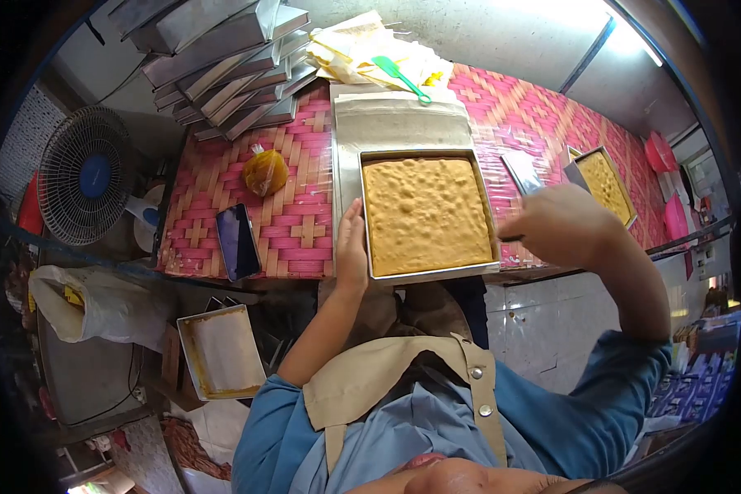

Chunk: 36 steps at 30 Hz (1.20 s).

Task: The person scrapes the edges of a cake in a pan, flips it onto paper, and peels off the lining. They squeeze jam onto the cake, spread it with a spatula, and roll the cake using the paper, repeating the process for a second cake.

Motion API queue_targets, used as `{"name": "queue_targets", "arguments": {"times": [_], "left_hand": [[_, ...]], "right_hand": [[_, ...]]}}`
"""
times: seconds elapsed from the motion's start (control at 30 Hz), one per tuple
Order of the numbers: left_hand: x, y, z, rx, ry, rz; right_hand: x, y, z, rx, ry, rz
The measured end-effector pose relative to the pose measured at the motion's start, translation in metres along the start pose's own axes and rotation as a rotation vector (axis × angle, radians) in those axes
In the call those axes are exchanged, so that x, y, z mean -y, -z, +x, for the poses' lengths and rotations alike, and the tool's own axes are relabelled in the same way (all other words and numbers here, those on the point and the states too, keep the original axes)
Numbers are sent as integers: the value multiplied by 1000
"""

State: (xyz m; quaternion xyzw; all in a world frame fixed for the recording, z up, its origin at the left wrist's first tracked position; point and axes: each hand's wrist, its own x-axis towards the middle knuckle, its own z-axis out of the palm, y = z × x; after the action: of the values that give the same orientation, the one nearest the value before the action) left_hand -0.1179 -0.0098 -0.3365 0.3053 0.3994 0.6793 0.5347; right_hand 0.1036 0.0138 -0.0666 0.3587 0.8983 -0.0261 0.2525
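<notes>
A square metal cake pan [430, 278] holds a golden-brown sponge cake [426, 216] with a bumpy top. It rests near the table's front edge, on stacked paper sheets [399, 123]. Against the pan's left wall is my left hand [353, 251], its fingers along the side and gripping it. My right hand [558, 226] is closed in a fist just beyond the pan's right rim, slightly blurred. A short dark handle [510, 239] sticks out of that fist; the rest of the tool is hidden. Behind the fist lies a flat, shiny silver piece [523, 171].
Stacked metal pans [230, 74] stand at the back left. Nearby are a tied bag of yellow filling [265, 171] and a phone [238, 241]. A green spatula [401, 79] lies on crumpled paper. Another filled pan [605, 185] sits right. A fan [90, 174] and used pan [222, 352] are left.
</notes>
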Motion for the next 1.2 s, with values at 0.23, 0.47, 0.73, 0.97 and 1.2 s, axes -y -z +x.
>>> {"name": "queue_targets", "arguments": {"times": [0.23, 0.47, 0.73, 0.97, 1.2], "left_hand": [[-23, -13, -18, 4, 80, -153], [0, -6, -16, -5, 21, 4], [-8, -8, -16, 55, 39, 173], [-14, -4, -8, 51, 85, 130], [-48, -1, 22, 56, 340, 12]], "right_hand": [[75, 34, 91, 24, 422, -263], [83, 50, 189, 162, 392, -384], [27, 52, 241, -246, 90, -456], [-29, -35, 119, -601, -242, 176], [-58, -221, 89, -805, -734, 513]]}}
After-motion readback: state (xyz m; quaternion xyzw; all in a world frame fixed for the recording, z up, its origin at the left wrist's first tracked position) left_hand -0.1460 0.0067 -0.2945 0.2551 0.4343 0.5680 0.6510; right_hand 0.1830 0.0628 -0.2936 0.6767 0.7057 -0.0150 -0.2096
